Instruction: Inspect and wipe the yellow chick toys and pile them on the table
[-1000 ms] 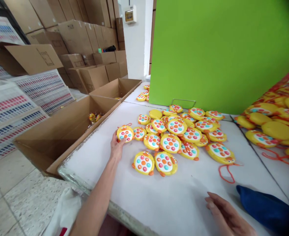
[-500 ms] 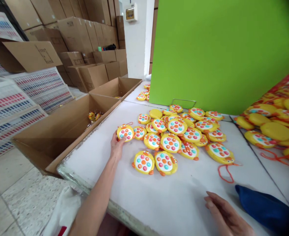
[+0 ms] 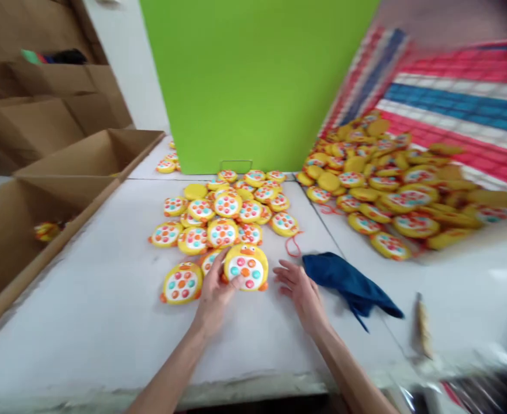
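A yellow duck-shaped pop toy [image 3: 248, 268] with a white face panel and coloured bubbles is gripped in my left hand [image 3: 218, 287], its thumb across the front. My right hand [image 3: 298, 290] is just to the right of that toy, fingers apart, holding nothing. On the table by my left hand lies another duck pop toy [image 3: 182, 283]; one more behind the hand is partly covered. Beyond them spreads a loose pile of the same toys [image 3: 222, 232]. A dark blue cloth [image 3: 350, 284] lies right of my right hand.
Open cardboard boxes [image 3: 63, 198] stand along the table's left edge. A green panel [image 3: 253, 86] rises at the back. A large heap of duck toys [image 3: 391, 190] fills the right side, and a thin tan-handled tool [image 3: 423, 326] lies at the front right.
My left hand has brought a duck toy from the pile's left side to the front middle. My right hand has come nearer to it. The view has turned right.
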Demonstrator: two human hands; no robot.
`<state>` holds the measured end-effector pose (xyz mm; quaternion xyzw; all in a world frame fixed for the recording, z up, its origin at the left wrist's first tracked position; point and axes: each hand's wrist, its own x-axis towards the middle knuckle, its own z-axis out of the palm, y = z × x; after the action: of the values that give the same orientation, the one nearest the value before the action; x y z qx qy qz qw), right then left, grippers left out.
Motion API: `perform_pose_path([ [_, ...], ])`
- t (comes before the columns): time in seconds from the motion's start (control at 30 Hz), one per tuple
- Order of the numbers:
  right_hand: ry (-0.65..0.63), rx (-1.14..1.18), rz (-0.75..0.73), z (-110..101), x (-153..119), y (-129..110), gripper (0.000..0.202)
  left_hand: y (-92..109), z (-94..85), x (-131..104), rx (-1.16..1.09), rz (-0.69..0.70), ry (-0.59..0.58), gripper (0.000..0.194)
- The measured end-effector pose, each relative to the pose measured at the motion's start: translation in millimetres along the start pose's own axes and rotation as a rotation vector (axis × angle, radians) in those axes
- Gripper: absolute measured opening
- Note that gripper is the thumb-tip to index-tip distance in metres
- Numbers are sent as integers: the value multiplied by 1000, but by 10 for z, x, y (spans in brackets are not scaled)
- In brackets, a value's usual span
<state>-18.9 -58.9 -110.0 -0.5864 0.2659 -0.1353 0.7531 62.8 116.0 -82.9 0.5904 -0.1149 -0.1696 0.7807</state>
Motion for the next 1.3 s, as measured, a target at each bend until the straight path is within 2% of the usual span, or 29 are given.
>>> perform_pose_path([
  [0.07, -27, 150, -5, -2, 73, -50, 68, -211, 272, -4, -17, -88, -117, 68],
  [0.17, -49, 88, -111, -36, 85, -63, 54, -425, 446, 38, -19, -159, -215, 71],
  [0.3, -94, -93, -193, -44, 1, -78, 39, -458, 397, 91, 2, -218, -294, 66],
  [0.53, -127, -25, -176, -45, -14, -138, 38, -424, 356, 104, -2, -265, -333, 64],
  [0.73, -132, -84, -209, -72, -11, -86, 39, -442, 346, 120, 19, -273, -340, 64],
  [0.87, -139, -226, -277, -24, -65, -75, 39, -424, 355, 119, 0, -275, -354, 55],
  [0.93, -127, -384, -353, -107, -123, -143, 38, -412, 366, 106, -3, -293, -333, 45],
  [1.0, 32, -559, -433, -371, -192, -258, 36, -400, 376, 88, 9, -315, -304, 42],
  [1.03, 191, -639, -460, -579, -225, -323, 35, -395, 381, 79, 16, -320, -297, 41],
  [1.07, 381, -676, -441, -830, -257, -384, 37, -389, 385, 70, 23, -321, -294, 42],
  [1.13, 646, -838, -329, -1399, -318, -474, 45, -379, 392, 57, 29, -318, -296, 42],
  [1.23, 742, -1321, -63, -2140, -395, -483, 53, -381, 396, 46, 12, -310, -301, 42],
  [1.3, 745, -1444, 88, -2401, -420, -416, 57, -400, 392, 46, 7, -298, -302, 42],
])
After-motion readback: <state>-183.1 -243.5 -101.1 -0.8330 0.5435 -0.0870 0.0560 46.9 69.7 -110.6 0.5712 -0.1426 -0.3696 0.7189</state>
